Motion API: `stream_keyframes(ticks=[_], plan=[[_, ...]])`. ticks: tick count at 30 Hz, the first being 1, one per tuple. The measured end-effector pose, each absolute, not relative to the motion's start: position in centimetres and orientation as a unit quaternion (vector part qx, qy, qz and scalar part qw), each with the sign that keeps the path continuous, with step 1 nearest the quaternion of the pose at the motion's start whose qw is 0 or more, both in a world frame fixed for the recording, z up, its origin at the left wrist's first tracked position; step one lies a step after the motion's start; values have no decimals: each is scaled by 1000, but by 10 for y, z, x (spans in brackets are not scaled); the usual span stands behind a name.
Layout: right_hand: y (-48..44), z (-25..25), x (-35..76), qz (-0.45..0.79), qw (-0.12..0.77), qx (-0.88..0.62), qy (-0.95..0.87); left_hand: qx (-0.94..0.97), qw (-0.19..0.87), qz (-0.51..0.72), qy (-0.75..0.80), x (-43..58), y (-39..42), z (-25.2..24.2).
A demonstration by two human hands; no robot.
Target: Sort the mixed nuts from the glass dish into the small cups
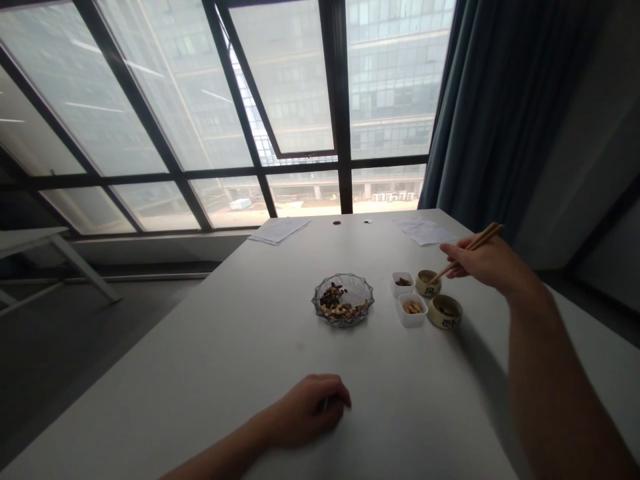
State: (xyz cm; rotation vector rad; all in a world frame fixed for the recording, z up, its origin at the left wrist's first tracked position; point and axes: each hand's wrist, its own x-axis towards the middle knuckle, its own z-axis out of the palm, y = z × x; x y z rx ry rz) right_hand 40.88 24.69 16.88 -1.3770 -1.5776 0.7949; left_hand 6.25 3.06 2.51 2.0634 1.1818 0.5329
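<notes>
My right hand [483, 261] is closed around a pair of wooden chopsticks [473, 247], their tips at the mouth of the farther ceramic pot [430, 288]. Nearer to me stands a second ceramic pot [445, 320] with dark writing. Beside them, on the left, are a white plastic cup with dark red bits [402, 291] and another with yellowish pieces [413, 319]. A glass dish [343, 323] holds mixed dark and tan pieces. My left hand [313, 410] rests on the table with curled fingers; whether it holds anything is hidden.
The white table [240, 353] reaches toward the windows. Papers [280, 231] lie at its far left and more papers [425, 230] at the far right. A blue curtain [475, 120] hangs at the right; another table [30, 240] stands at the left.
</notes>
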Motion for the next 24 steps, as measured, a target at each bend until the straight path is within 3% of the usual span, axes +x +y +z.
stream_keyframes(ticks=[4, 10, 16, 24], plan=[[239, 169, 370, 335, 473, -455, -676, 795, 342, 208, 457, 62, 31, 24], [237, 124, 293, 396, 434, -332, -738, 801, 339, 208, 447, 63, 31, 25], [240, 78, 257, 366, 434, -310, -763, 806, 334, 216, 438, 64, 32, 25], [238, 66, 253, 356, 439, -330, -756, 808, 338, 212, 433, 64, 32, 24]])
